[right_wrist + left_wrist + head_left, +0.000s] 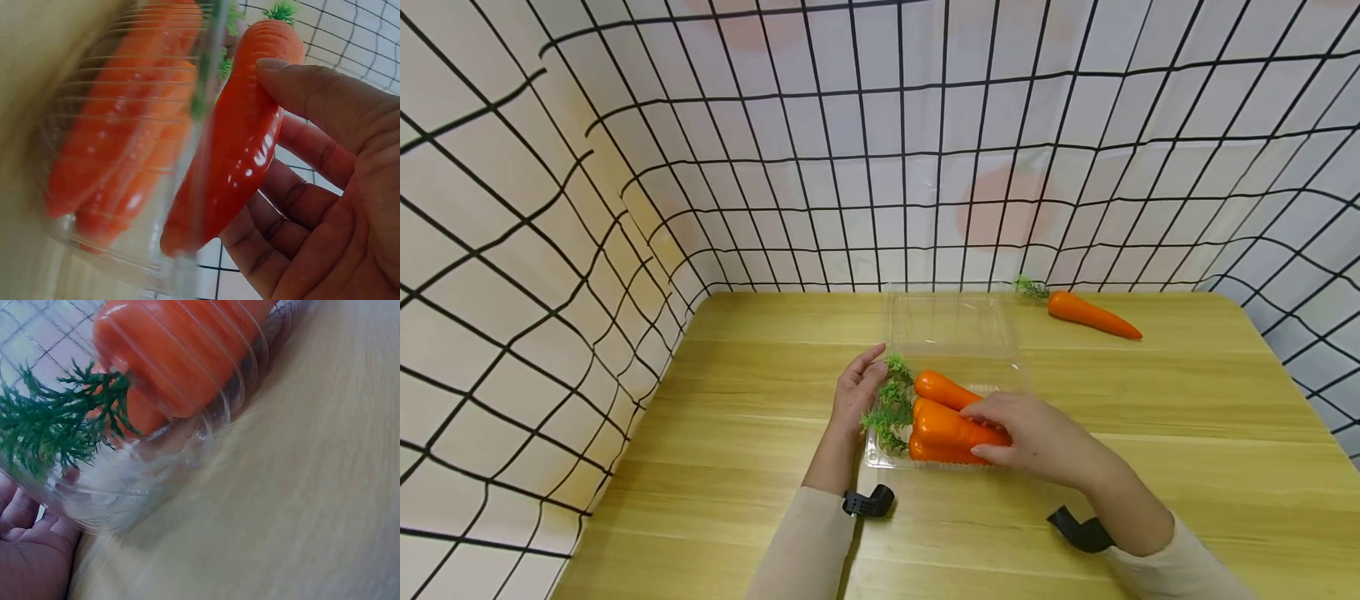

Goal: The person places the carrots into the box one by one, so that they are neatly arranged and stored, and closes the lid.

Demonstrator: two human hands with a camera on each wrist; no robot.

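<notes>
A clear plastic clamshell box (872,457) lies on the table with its lid (951,321) laid back. Orange carrots with green leafy tops lie in it, one carrot (942,387) towards the back and another carrot (928,452) along the front wall. My right hand (1037,437) grips a carrot (244,137) between thumb and fingers at the box's rim, above the others. At the leafy end, my left hand (856,392) rests against the box's left side with relaxed fingers (20,509). Leaves and the box wall partly hide those fingertips.
One more carrot (1093,315) lies at the back right of the wooden table (737,433). Black wire mesh (902,158) with pale sheeting behind it encloses the back and sides. Black straps with camera mounts (868,502) sit on both wrists.
</notes>
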